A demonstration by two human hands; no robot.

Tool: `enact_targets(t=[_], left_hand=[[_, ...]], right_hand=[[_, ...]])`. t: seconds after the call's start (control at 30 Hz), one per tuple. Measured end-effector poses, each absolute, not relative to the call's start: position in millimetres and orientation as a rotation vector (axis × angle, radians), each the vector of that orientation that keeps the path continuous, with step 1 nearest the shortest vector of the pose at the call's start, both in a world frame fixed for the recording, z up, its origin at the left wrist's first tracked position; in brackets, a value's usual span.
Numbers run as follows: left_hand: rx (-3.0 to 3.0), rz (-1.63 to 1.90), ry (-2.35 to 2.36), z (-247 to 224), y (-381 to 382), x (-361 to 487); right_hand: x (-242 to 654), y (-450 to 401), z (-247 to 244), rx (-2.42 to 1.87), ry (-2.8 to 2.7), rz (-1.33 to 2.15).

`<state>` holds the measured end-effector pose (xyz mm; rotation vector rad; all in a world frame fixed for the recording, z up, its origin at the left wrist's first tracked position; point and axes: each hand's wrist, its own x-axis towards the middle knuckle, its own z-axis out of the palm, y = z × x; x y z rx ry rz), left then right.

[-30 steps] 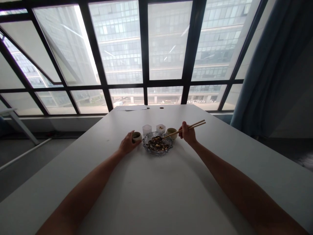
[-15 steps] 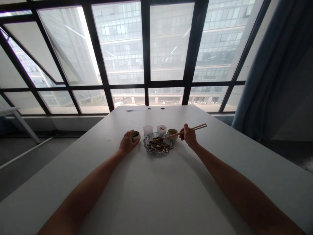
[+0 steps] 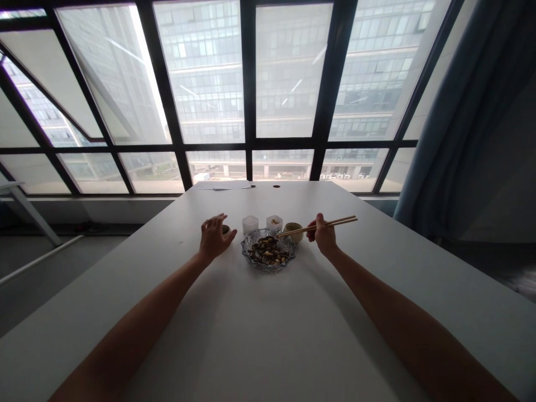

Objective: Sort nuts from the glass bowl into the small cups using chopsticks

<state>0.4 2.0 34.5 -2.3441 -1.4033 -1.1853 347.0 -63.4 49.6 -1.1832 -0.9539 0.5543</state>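
My right hand (image 3: 324, 235) grips a pair of chopsticks (image 3: 341, 220), their tips at the back rim of a glass dish (image 3: 268, 267). Dark and pale pieces that look like nuts or seeds (image 3: 268, 250) lie in the dish. My left hand (image 3: 214, 237) is open, its fingers spread, in front of and over a small round cup (image 3: 226, 229) that it mostly hides. Behind the dish stand a whitish translucent cup (image 3: 250, 224) and another (image 3: 274, 223) with a few pale pieces inside. A greenish round cup (image 3: 293, 232) sits at the dish's right, under the chopsticks.
The white table (image 3: 251, 335) stretches toward the windows. Papers (image 3: 224, 185) lie at its far left end, near two dark round holes. A blue curtain (image 3: 444, 128) hangs at the right, and another table's leg (image 3: 36, 215) stands at the left.
My left hand has lifted off the small round cup and its fingers have spread, now covering more of the cup from view. My right hand still holds the chopsticks in nearly the same place.
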Motion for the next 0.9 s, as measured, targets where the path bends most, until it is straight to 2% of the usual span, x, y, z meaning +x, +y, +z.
enact_targets(t=[0.3, 0.43, 0.53, 0.7, 0.9], left_hand=[[-2.618, -0.725, -1.591, 73, 38, 60], [-2.715, -0.505, -1.722, 78, 48, 71], [-2.793, -0.602, -1.651, 76, 50, 70], [-2.738, -0.95, -1.228, 65, 50, 64], [-2.728, -0.994, -1.164, 56, 47, 59]], right_hand=[[341, -44, 63, -1.067, -0.731, 0.803], [338, -35, 69, -0.989, -0.741, 0.781], [331, -30, 75, -0.986, -0.808, 0.635], [308, -28, 85, -0.967, -1.058, 0.435], [281, -23, 94, -0.908, -1.294, 0.432]])
